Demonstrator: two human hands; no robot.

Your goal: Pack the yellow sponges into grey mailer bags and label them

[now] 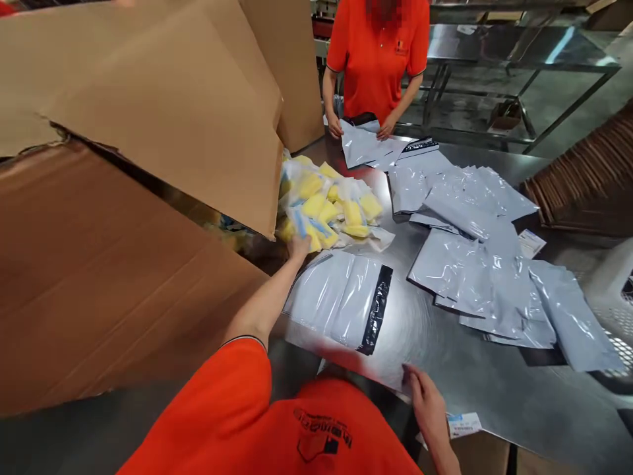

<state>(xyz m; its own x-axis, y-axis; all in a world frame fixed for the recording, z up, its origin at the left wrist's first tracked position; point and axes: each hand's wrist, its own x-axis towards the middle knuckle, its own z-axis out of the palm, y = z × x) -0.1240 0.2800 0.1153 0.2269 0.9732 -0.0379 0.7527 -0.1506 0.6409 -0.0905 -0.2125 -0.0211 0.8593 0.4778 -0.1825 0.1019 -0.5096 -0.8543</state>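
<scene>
At the near side of a pile of clear plastic packets with yellow contents (353,212), my left hand (299,247) is closed on one yellow packet with blue stripes (299,223). Its fingertips are partly covered by plastic. Just in front of that arm lies a stack of grey plastic mailing bags (332,297), flat on the metal table, with a black strip along the right end. My right hand (426,396) is by the table's near edge, fingers curled together. A small dark bit shows at its fingertips, too unclear to name.
A large cardboard box (198,112) with raised flaps fills the left. Many grey mailing bags (459,264) overlap on the right of the metal table (410,336). Across it, a co-worker (378,59) handles a grey bag. A white plastic basket (610,297) stands far right.
</scene>
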